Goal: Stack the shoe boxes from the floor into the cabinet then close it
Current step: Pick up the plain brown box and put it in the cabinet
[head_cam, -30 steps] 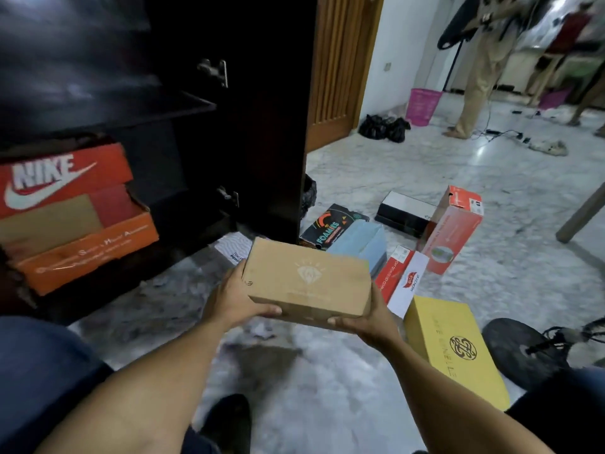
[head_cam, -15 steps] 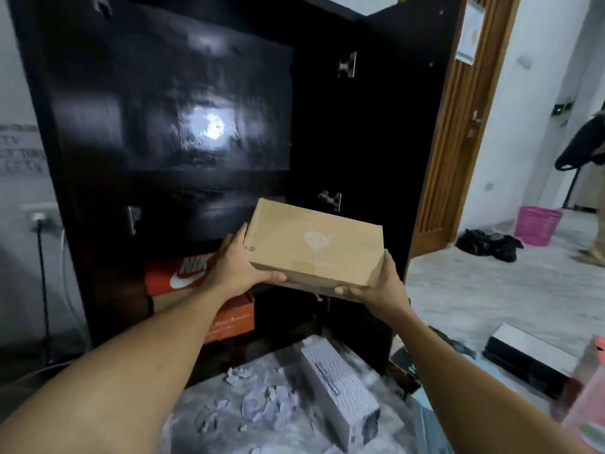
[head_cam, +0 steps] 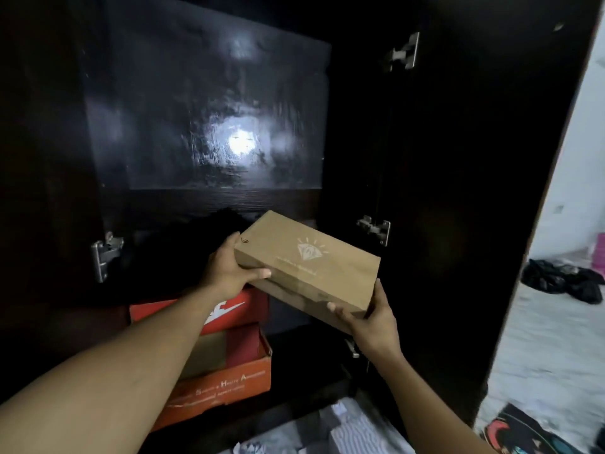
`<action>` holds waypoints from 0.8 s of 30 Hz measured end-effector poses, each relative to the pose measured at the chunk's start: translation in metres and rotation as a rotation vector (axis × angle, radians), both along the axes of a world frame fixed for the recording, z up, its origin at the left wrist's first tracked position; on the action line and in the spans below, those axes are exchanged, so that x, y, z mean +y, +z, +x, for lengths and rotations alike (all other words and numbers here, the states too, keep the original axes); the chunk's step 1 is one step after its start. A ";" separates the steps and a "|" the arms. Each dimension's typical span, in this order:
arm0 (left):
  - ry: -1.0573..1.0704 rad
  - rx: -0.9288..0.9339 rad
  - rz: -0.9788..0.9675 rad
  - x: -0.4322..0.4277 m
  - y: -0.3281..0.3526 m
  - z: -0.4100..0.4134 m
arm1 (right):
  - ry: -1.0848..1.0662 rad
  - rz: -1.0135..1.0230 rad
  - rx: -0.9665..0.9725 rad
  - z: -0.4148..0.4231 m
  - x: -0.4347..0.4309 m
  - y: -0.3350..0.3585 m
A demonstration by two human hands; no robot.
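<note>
Sitting low in the dark wooden cabinet [head_cam: 442, 158] is an orange shoe box [head_cam: 226, 365]; the left hand [head_cam: 226, 273] and right hand [head_cam: 373, 322] clasp a tilted brown cardboard shoe box [head_cam: 311, 267] by its ends before the open shelves.

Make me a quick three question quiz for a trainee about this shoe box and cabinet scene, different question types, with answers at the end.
1. True or false: the brown box already rests on a shelf.
2. Which hand grips the box's near right corner? A) left hand B) right hand
3. Fill in: the orange boxes sit inside the ____.

Key: 1 false, it is held in the air; 2 B; 3 cabinet.
</note>
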State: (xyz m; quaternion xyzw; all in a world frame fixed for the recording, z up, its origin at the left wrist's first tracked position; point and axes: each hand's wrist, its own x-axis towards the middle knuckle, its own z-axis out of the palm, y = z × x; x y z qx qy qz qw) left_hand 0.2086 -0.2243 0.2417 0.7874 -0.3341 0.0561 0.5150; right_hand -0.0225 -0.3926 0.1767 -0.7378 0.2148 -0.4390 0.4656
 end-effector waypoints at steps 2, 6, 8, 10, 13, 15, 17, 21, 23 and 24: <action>0.027 0.005 0.011 -0.010 -0.004 0.012 | 0.002 0.000 -0.020 0.012 -0.002 -0.006; 0.075 -0.005 -0.012 -0.033 -0.012 0.023 | -0.022 -0.032 -0.043 0.028 -0.007 -0.016; 0.121 -0.013 -0.063 -0.048 -0.012 0.020 | -0.065 -0.035 -0.040 0.035 -0.010 -0.018; 0.140 -0.030 -0.078 -0.063 -0.009 0.013 | -0.111 -0.044 -0.030 0.040 -0.011 -0.013; 0.062 0.023 -0.127 -0.083 -0.003 0.006 | -0.133 -0.056 -0.035 0.050 -0.012 -0.001; -0.042 0.089 -0.179 -0.094 0.000 -0.001 | -0.142 -0.068 -0.061 0.058 -0.015 0.005; -0.134 0.175 -0.194 -0.103 0.001 -0.008 | -0.173 -0.075 -0.093 0.067 -0.021 0.010; -0.203 0.276 -0.074 -0.119 -0.002 -0.012 | -0.207 -0.056 -0.119 0.081 -0.035 0.019; -0.208 0.296 -0.064 -0.129 -0.002 -0.009 | -0.206 -0.059 -0.124 0.088 -0.041 0.021; -0.206 0.304 -0.080 -0.135 -0.001 -0.006 | -0.204 -0.049 -0.118 0.091 -0.044 0.021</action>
